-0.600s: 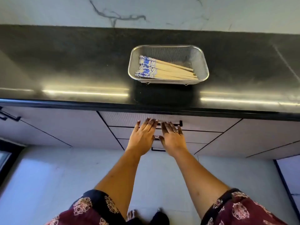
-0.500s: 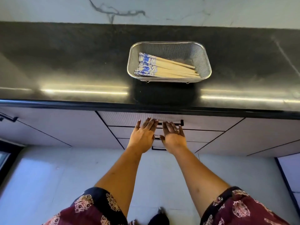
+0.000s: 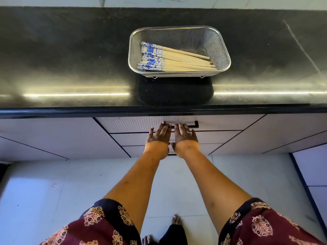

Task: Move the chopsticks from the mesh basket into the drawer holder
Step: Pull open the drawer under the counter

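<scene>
My left hand (image 3: pixel 158 137) and right hand (image 3: pixel 185 137) lie flat and released, fingertips at the drawer handle (image 3: pixel 192 124), grasping nothing. On the worktop (image 3: pixel 70 59), the chopsticks (image 3: pixel 169 59) lie in the mesh basket (image 3: pixel 224 50), lengthwise left-right, blue-patterned ends left, tips right. I see no readable writing.

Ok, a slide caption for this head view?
Both hands, left and right, reach the drawer handle; chopsticks wait in the basket.

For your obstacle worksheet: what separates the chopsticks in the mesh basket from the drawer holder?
The closed top drawer front: the holder is unseen. Both hands, left and right, reach toward its handle; chopsticks lie in the mesh basket.
</scene>
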The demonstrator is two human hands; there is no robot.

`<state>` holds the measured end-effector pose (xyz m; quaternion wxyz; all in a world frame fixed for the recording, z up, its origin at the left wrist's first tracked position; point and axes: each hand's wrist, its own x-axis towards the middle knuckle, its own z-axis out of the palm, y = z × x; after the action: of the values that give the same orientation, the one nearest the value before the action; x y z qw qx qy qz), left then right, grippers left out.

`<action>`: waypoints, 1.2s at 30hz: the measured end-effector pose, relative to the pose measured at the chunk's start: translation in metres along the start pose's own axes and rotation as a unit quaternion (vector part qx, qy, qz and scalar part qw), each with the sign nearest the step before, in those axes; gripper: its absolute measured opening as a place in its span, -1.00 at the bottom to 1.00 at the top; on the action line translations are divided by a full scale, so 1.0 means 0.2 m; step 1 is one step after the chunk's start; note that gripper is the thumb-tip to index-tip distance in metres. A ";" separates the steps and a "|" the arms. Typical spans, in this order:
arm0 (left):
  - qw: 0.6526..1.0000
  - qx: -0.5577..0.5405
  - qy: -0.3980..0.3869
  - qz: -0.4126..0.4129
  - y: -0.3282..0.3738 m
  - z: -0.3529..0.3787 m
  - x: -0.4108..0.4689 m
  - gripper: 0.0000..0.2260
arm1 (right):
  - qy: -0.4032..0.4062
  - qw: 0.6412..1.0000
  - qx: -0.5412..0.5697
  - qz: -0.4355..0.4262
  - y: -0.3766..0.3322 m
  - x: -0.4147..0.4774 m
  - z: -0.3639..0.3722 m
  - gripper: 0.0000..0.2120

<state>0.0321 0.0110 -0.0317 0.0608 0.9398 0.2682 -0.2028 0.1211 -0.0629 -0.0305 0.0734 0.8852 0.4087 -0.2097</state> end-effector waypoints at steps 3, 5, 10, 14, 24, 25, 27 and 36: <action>1.000 -0.012 -0.007 -0.002 0.01 -0.02 0.00 -0.25 | 0.000 1.000 0.010 0.011 0.00 0.00 -0.03 -0.23; 1.000 -0.016 -0.011 -0.002 0.02 -0.05 0.00 -0.24 | 0.001 1.000 0.021 0.019 -0.01 -0.01 -0.04 -0.21; 1.000 -0.023 -0.002 0.002 0.02 -0.07 -0.01 -0.22 | -0.011 0.999 0.029 0.033 -0.02 0.00 -0.03 -0.17; 1.000 -0.026 -0.008 0.002 0.04 -0.06 -0.05 -0.22 | -0.006 0.999 0.033 0.035 -0.02 -0.03 0.01 -0.16; 1.000 -0.015 -0.010 -0.001 0.08 -0.09 -0.10 -0.20 | -0.002 0.999 0.032 0.011 0.01 -0.11 -0.02 -0.18; 1.000 -0.016 -0.008 -0.001 0.08 -0.10 -0.10 -0.20 | -0.005 0.999 0.032 0.010 0.02 -0.11 -0.02 -0.17; 1.000 -0.019 -0.006 0.003 0.07 -0.10 -0.10 -0.20 | -0.009 0.999 0.034 0.010 0.01 -0.11 -0.02 -0.16; 1.000 -0.012 0.005 0.010 0.09 -0.08 -0.15 -0.18 | 0.013 0.999 0.042 0.010 0.00 -0.17 0.01 -0.11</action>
<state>0.0236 -0.0163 -0.0052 0.0729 0.9427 0.2613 -0.1944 0.1004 -0.0870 -0.0164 0.0333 0.8942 0.3913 -0.2148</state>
